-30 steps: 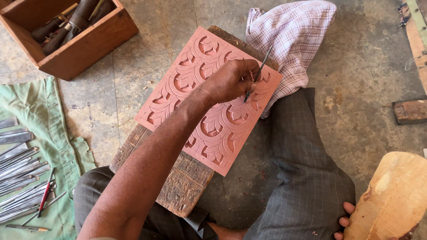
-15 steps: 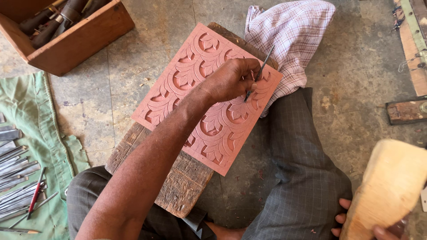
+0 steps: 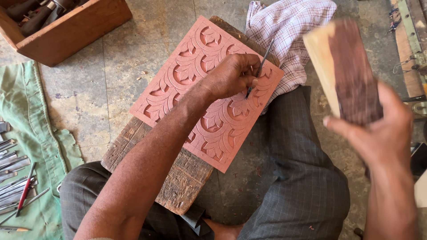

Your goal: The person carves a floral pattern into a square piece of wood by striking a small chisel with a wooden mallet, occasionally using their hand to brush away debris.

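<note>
**Terracotta-red panel, mallet raised over chisel**

Terracotta-red carved panel [image 3: 209, 95] lies at frame centre, its long axis running diagonally from upper centre down toward lower right of centre. It rests on a weathered wooden plank [image 3: 173, 182] that follows the same diagonal. Position in frame about as half a second ago.

Wooden mallet block [image 3: 344, 71]: the main change. Earlier it sat low at the bottom right edge; now it is up in the upper right, blurred, long axis near vertical, leaning slightly left at the top. Right hand [image 3: 378, 129] is wrapped around its lower end, fingers closed on it.

Left hand [image 3: 229, 78] is closed around a thin metal chisel [image 3: 259, 67], same grip as before. Chisel's long axis is tilted; the tip points down and left into the panel's right-hand border, the butt up and right over the checked cloth [image 3: 289, 26].

Periphery: wooden toolbox [image 3: 71, 31], upper left; green cloth [image 3: 26, 115] with loose tools, left edge.
</note>
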